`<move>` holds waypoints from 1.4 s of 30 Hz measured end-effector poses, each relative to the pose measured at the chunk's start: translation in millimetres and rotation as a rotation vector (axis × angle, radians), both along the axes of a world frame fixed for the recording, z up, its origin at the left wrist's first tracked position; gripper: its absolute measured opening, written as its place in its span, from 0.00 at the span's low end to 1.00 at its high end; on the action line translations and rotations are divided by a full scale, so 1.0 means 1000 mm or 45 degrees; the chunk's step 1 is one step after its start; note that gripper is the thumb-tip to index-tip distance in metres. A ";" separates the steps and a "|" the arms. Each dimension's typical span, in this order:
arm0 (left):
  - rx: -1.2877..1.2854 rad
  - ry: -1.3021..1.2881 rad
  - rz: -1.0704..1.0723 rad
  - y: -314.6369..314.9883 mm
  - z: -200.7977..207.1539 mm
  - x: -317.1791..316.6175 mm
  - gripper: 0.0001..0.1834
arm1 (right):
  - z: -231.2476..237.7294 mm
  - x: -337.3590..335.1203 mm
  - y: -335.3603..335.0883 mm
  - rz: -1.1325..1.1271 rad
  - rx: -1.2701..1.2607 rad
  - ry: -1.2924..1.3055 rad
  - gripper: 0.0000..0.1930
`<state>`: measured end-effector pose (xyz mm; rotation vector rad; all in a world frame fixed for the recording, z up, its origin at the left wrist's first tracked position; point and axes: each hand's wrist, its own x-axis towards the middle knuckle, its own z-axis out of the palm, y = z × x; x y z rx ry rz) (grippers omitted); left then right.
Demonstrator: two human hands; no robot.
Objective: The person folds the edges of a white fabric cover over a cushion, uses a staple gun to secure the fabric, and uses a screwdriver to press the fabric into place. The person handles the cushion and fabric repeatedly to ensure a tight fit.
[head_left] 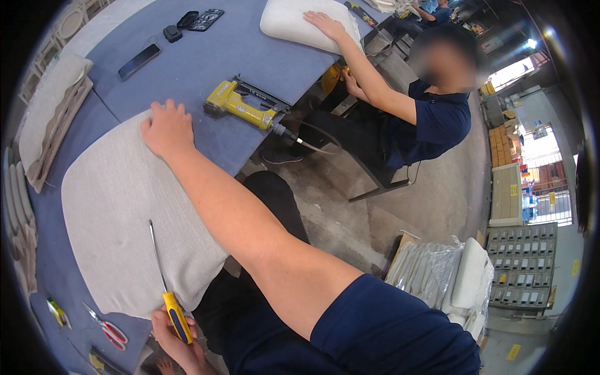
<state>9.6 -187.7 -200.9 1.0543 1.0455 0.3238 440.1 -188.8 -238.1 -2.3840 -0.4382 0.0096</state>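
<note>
A light grey fabric-covered seat pad (119, 187) lies at the near edge of the blue-topped table. My right hand (169, 128) rests open on its far edge, fingers spread. At the pad's near corner, my left hand (167, 337) is closed round the yellow and blue handle of a screwdriver (177, 319). The screwdriver's thin shaft points away over the pad, its tip against or just above the fabric; I cannot tell which. Beyond my right hand, a yellow staple gun (240, 106) with an air hose lies on the table.
A co-worker (431, 119) sits across at the right, one hand on another pale pad (300, 25). A phone (139, 61), red-handled snips (111, 330) and a yellow cutter (57, 311) lie on the table. Covered pieces (53, 119) stand at the left; plastic-wrapped pads (437, 275) sit lower right.
</note>
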 end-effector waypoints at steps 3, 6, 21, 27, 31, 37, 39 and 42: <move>-0.036 -0.069 0.203 -0.007 -0.002 0.004 0.20 | -0.003 0.000 0.001 -0.010 0.013 -0.017 0.25; -0.102 -0.061 0.289 -0.011 -0.004 0.004 0.22 | -0.005 -0.002 0.001 -0.029 0.033 -0.029 0.25; -0.210 -0.197 0.102 -0.009 0.002 0.001 0.19 | -0.011 0.000 0.004 -0.088 0.054 -0.108 0.20; 0.531 0.030 -0.301 -0.015 0.004 -0.011 0.25 | -0.011 0.000 0.008 -0.068 0.052 -0.111 0.21; 0.844 0.195 -0.386 -0.010 0.003 -0.011 0.20 | -0.021 0.003 0.006 -0.074 0.013 -0.157 0.22; 0.610 0.189 -0.276 -0.012 0.026 0.003 0.21 | -0.007 0.002 0.004 -0.014 -0.102 -0.050 0.27; 0.427 0.113 -0.268 -0.006 0.026 0.001 0.21 | -0.012 0.005 0.004 -0.028 -0.085 -0.085 0.28; 0.129 -0.043 -0.205 0.000 0.021 -0.003 0.24 | -0.014 0.003 0.006 -0.023 -0.046 -0.073 0.29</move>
